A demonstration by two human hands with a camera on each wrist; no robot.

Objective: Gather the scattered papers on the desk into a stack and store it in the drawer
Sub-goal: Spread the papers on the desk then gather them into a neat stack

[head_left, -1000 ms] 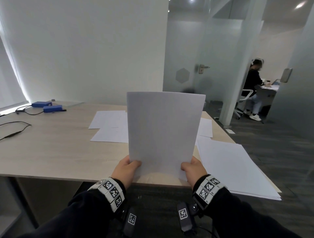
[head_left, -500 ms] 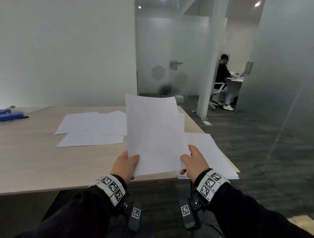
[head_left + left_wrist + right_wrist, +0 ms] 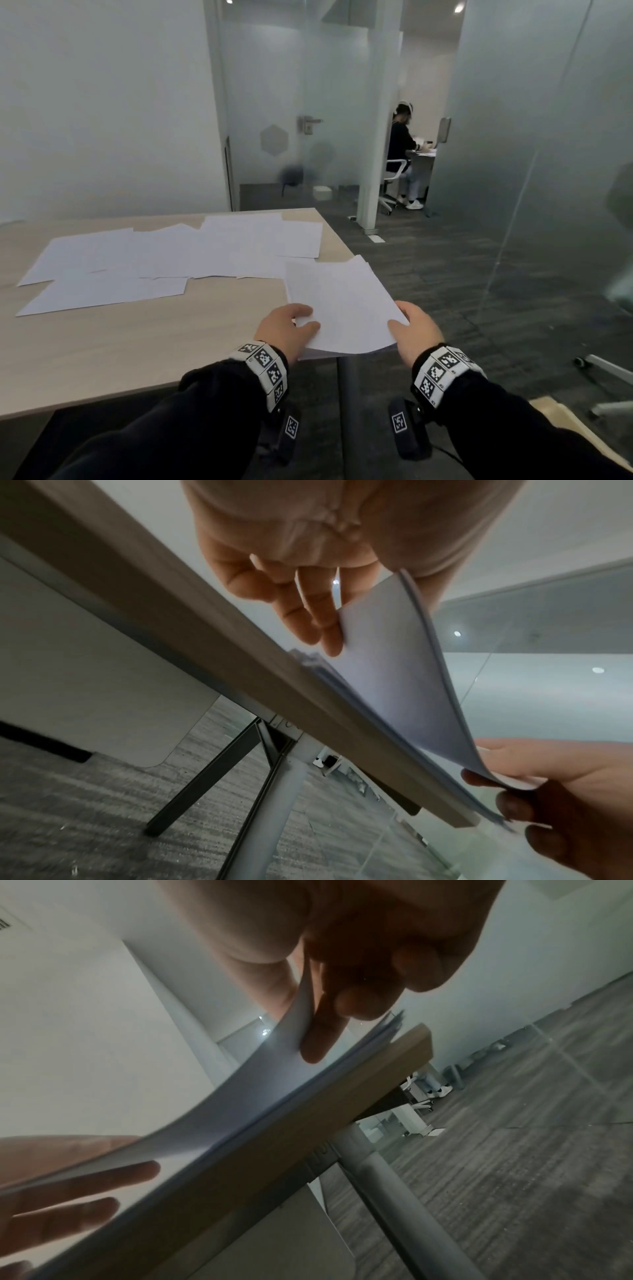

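Head view: at lower centre of the frame the left hand (image 3: 286, 327) and right hand (image 3: 416, 329) pinch the near corners of a held sheet (image 3: 339, 305), thumbs on top. Its long axis runs away from the person, toward upper right. It hangs low over a stack (image 3: 363, 266) at the desk (image 3: 137, 339) corner, whose edges peek out just beyond it. The scattered papers (image 3: 164, 260) lie to the upper left, well apart from both hands and nearer the left.

Left wrist view: the fingers (image 3: 308, 607) reach under the sheet's corner at upper centre. The sheet bows down toward the desk edge, where the stack's edges show.

Right wrist view: a thumb above and a finger (image 3: 325, 1031) below clamp the sheet's corner. The far end seems to touch the stack, though blur leaves that uncertain.

The drawer is in no view.
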